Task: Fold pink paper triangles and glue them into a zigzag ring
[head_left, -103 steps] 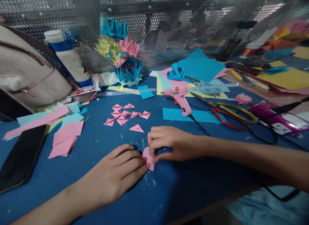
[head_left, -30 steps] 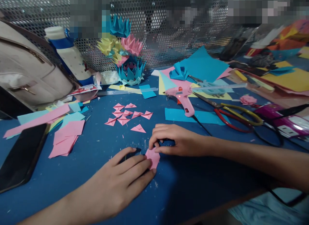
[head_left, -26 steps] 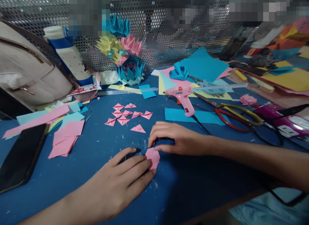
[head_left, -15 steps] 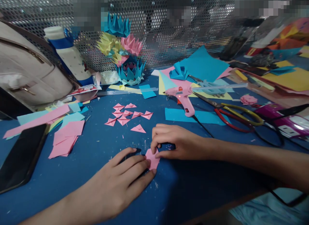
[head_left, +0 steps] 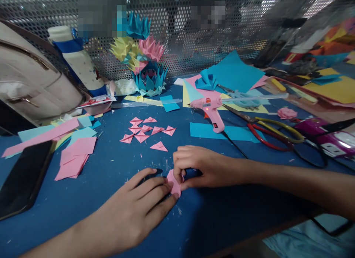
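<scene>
A small pink paper piece [head_left: 174,183] lies on the blue table near its front edge. My left hand [head_left: 135,210] rests flat beside it, fingers stretched out, fingertips pressing its left side. My right hand [head_left: 198,165] is curled over the paper from the right, with thumb and fingers pinching its upper edge. Several folded pink triangles [head_left: 148,132] lie just beyond my hands.
A pink glue gun [head_left: 209,108], red-and-yellow scissors [head_left: 266,130], a purple tool [head_left: 324,136] and coloured sheets [head_left: 233,71] sit right. Pink squares [head_left: 74,158], a black phone [head_left: 23,178], a bag [head_left: 30,84] and a bottle [head_left: 74,60] are left. Paper flowers [head_left: 144,58] stand by the mesh wall.
My right hand's fingers have curled tighter onto the pink paper and lifted its upper edge into a fold. My left hand has stayed pressed on it.
</scene>
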{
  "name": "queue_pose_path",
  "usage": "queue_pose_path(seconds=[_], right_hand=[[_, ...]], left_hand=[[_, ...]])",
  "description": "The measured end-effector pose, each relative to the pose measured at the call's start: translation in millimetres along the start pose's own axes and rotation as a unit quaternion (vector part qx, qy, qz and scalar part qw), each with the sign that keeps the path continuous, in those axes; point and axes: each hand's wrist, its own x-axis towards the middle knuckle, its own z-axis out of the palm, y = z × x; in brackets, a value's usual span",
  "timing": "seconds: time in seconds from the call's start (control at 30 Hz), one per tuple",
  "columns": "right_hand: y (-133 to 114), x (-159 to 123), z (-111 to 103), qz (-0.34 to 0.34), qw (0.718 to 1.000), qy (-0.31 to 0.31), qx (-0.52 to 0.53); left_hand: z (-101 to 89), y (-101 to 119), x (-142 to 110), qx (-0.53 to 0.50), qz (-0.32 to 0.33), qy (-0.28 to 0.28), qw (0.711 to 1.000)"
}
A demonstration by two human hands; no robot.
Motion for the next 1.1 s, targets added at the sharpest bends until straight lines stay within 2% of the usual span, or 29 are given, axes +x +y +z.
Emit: queue_pose_path(seconds=[0.3,0.6,0.9,1.1], right_hand=[[-8.1,-0.7,13.7,0.064,0.996,0.042,-0.035],[-17.4,0.2,18.0,0.089,0.992,0.049,-0.078],[-16.4,0.5,18.9,0.088,0.992,0.052,-0.076],[-16.7,0.0,19.6,0.085,0.991,0.054,-0.085]], left_hand=[[-0.4,0.3,-0.2,0.002,0.007,0.003,1.0],[0.2,0.0,1.5,-0.011,0.007,0.026,1.0],[0.3,2.3,-0.1,0.003,0.002,-0.024,1.0],[-0.2,2.9,1.1,0.001,0.001,-0.025,1.0]])
